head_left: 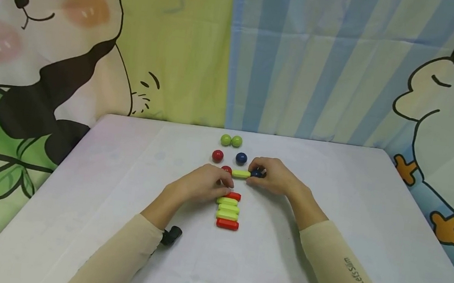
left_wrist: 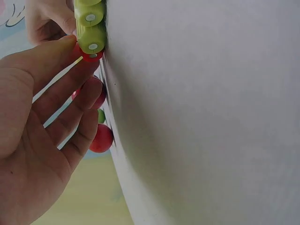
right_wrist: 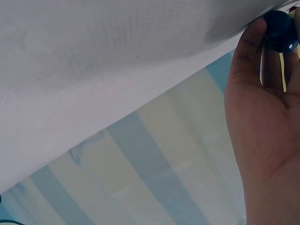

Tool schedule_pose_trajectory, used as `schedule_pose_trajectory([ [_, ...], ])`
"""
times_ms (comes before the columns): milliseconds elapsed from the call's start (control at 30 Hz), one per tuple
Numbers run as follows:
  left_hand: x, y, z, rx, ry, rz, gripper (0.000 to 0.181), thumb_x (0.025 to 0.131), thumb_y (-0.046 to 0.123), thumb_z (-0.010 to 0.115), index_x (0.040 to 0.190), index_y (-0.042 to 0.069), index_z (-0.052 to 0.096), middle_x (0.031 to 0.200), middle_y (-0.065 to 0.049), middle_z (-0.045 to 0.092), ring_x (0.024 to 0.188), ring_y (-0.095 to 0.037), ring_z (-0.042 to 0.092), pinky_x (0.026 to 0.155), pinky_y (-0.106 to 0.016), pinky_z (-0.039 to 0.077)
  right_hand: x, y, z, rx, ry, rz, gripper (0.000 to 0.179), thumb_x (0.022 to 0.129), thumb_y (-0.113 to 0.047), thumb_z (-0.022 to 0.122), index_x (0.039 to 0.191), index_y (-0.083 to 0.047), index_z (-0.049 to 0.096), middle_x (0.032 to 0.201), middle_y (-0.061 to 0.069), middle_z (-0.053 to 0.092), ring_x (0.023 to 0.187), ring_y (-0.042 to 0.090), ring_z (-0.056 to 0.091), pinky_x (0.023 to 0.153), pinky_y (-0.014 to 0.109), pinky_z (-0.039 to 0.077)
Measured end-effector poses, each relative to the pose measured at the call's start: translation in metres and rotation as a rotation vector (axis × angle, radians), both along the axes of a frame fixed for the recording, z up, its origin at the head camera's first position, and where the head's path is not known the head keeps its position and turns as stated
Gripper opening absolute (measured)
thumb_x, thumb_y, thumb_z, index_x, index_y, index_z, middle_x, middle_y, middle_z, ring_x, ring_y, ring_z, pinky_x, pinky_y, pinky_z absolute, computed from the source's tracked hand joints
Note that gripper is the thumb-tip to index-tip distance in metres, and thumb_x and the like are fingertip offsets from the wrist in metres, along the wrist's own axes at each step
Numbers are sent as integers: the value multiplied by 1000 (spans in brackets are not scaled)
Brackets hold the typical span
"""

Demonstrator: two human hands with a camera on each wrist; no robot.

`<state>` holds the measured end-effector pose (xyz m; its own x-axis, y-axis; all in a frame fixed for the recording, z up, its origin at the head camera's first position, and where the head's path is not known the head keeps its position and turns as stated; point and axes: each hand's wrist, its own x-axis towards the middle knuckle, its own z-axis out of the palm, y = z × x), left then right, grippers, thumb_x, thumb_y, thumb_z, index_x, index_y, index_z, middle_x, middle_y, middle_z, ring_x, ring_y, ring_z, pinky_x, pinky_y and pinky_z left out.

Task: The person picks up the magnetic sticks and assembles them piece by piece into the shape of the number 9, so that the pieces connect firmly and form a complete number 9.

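Note:
My right hand (head_left: pixel 275 176) pinches a dark blue ball (right_wrist: pixel 280 32) between thumb and fingers. That ball meets the right end of a yellow-green magnetic rod (head_left: pixel 241 174), whose left end meets a red ball (head_left: pixel 226 169). Just nearer, my left hand (head_left: pixel 205 183) has thumb and forefinger at the left end of a red rod (head_left: pixel 234 196), pinching it. Below it, several yellow-green rods (head_left: pixel 228 208) lie stacked in a row, with another red rod (head_left: pixel 227 224) nearest me. Pale metal tips show on the rod ends (left_wrist: pixel 93 46) in the left wrist view.
Beyond the hands lie a loose red ball (head_left: pixel 217 155) and a loose blue ball (head_left: pixel 241 158). Two green balls (head_left: pixel 231 140) touch each other near the back edge of the white table (head_left: pixel 132 173). A printed curtain (head_left: pixel 301 66) hangs behind it.

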<state>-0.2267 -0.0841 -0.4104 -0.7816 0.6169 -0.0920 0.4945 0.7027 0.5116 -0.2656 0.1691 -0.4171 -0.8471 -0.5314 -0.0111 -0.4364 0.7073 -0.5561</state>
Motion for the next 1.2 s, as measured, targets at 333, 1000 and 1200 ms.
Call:
schedule_pose_trajectory([
  [333,-2,5,2,-47,-14,-57,14,98,24,71,111,23,76,102,12,70,95,-9,61,91,-29,52,0,0,-1,1,-7,3,21,91,-26,81,106,-17,70,98,-2,68,92,17,61,88,37,51],
  [1000,3,4,10,-180,-57,-78,26,94,19,76,121,17,75,105,6,68,95,-10,59,90,-26,52,2,1,-3,-19,-27,-5,27,89,-28,83,109,-16,69,102,-1,68,96,19,62,92,40,52],
  [1200,4,-1,8,-158,-43,-45,20,94,18,76,114,18,73,103,7,65,94,-12,58,89,-27,52,2,1,-1,-5,-26,-12,27,89,-28,82,110,-16,68,101,0,68,95,19,61,91,39,51],
])
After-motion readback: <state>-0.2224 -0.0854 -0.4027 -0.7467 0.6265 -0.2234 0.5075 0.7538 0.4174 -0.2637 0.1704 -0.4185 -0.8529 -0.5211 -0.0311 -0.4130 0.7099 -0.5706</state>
